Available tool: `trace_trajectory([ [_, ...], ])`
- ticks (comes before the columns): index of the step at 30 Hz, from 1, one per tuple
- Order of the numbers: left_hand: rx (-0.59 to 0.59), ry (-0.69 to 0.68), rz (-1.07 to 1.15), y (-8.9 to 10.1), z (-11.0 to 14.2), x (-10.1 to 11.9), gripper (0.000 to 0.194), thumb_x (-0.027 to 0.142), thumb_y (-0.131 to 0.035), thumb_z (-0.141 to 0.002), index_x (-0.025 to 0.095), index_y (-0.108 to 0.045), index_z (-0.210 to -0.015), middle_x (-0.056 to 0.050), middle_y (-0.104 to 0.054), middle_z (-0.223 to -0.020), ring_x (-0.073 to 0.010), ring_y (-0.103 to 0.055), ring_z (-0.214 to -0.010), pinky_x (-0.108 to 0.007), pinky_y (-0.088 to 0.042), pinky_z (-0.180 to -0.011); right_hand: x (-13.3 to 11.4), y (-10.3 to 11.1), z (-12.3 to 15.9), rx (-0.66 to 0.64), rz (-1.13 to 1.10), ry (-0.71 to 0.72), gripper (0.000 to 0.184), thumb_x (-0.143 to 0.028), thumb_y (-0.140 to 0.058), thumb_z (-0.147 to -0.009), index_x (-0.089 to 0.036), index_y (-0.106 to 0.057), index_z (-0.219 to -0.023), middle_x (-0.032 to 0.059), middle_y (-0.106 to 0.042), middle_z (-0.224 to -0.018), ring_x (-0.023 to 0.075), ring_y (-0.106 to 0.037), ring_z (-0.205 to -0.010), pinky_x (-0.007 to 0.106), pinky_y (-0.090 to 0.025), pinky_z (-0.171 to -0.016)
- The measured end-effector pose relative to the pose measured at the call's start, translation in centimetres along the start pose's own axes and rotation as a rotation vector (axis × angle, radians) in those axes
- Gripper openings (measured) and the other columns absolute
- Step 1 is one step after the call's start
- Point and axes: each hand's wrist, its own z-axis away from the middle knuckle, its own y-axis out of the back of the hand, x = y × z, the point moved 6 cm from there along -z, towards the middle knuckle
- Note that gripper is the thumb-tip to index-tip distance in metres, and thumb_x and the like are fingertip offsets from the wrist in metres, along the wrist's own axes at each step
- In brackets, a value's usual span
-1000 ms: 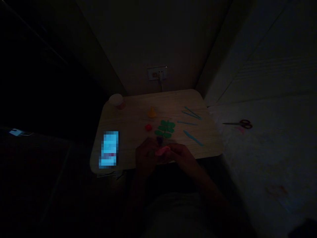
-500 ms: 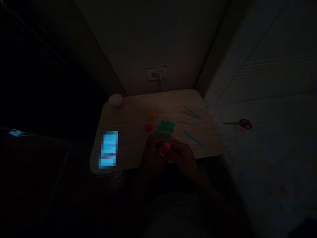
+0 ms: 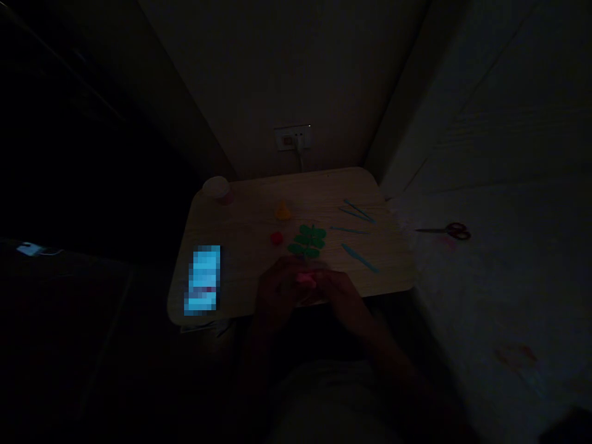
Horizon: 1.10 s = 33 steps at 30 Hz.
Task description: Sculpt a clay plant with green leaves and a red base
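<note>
In dim light, a small pink piece of what looks like modelling clay is held between my two hands near the table's front edge. My left hand is closed around its left side. From the right, the fingers of my right hand pinch it. Just beyond my hands lies a green leafy sprig shape with paired leaves. A small red lump sits left of the sprig, and a yellow-orange piece stands behind it. Shadow hides much of my fingers.
Several thin blue modelling tools lie at the table's right. A lit phone is at the left, and a tub stands at the back left corner of the table. Scissors rest on a pale surface to the right. A wall socket holds a plug.
The pink piece has been turned between my fingers, showing a rounded curled form half a second ago. My left hand moved right and then back left; the things on the table stayed put.
</note>
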Motion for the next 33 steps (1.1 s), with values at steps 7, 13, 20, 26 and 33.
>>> trace_trajectory([
  [7, 0.100, -0.044, -0.069, 0.3, 0.1, 0.7, 0.018, 0.033, -0.080, -0.090, 0.021, -0.076, -0.077, -0.002, -0.072, -0.077, -0.0166, -0.067, -0.074, -0.029, -0.053, -0.069, -0.3, -0.7, -0.1, -0.109, -0.079, -0.036, 0.051, -0.071, -0.074, -0.086, -0.021, -0.082, -0.093, 0.0057, -0.081, -0.090, 0.0226, -0.076, -0.080, 0.034, -0.062, -0.075],
  [13, 0.162, 0.018, -0.106, -0.3, 0.9, -0.3, 0.021, 0.031, -0.079, -0.087, 0.022, -0.061, -0.081, 0.003, -0.061, -0.073, -0.0140, -0.059, -0.067, -0.026, -0.048, -0.064, 0.1, -0.5, -0.3, -0.019, 0.044, -0.056, 0.021, -0.038, -0.088, -0.078, -0.020, -0.080, -0.086, 0.0031, -0.082, -0.087, 0.0212, -0.075, -0.081, 0.032, -0.059, -0.076],
  [20, -0.059, -0.071, -0.177, -1.3, 0.6, 0.1, 0.047, 0.033, -0.088, -0.082, 0.025, -0.068, -0.123, -0.008, -0.069, -0.117, -0.0252, -0.066, -0.108, -0.039, -0.056, -0.094, -0.5, 0.2, -0.5, 0.000, -0.025, -0.041, 0.035, -0.054, -0.076, -0.090, -0.020, -0.084, -0.089, 0.0062, -0.083, -0.086, 0.0225, -0.077, -0.081, 0.033, -0.060, -0.075],
  [26, -0.178, -0.018, -0.007, -1.5, 1.0, -0.5, 0.044, 0.040, -0.065, -0.102, 0.030, -0.066, -0.144, -0.013, -0.066, -0.143, -0.0314, -0.062, -0.132, -0.049, -0.051, -0.113, -0.7, 0.8, -0.7, -0.051, -0.094, -0.043, 0.045, -0.064, -0.074, -0.090, -0.020, -0.082, -0.086, 0.0058, -0.079, -0.077, 0.0216, -0.075, -0.070, 0.033, -0.061, -0.068],
  [33, -0.166, 0.013, 0.046, -1.2, 0.1, -0.4, 0.030, 0.038, -0.076, -0.095, 0.027, -0.078, -0.123, -0.011, -0.076, -0.127, -0.0273, -0.071, -0.119, -0.043, -0.059, -0.103, -0.5, 0.5, -0.4, -0.054, -0.076, -0.019, 0.041, -0.063, -0.074, -0.090, -0.023, -0.082, -0.092, 0.0054, -0.081, -0.091, 0.0245, -0.076, -0.088, 0.038, -0.063, -0.083],
])
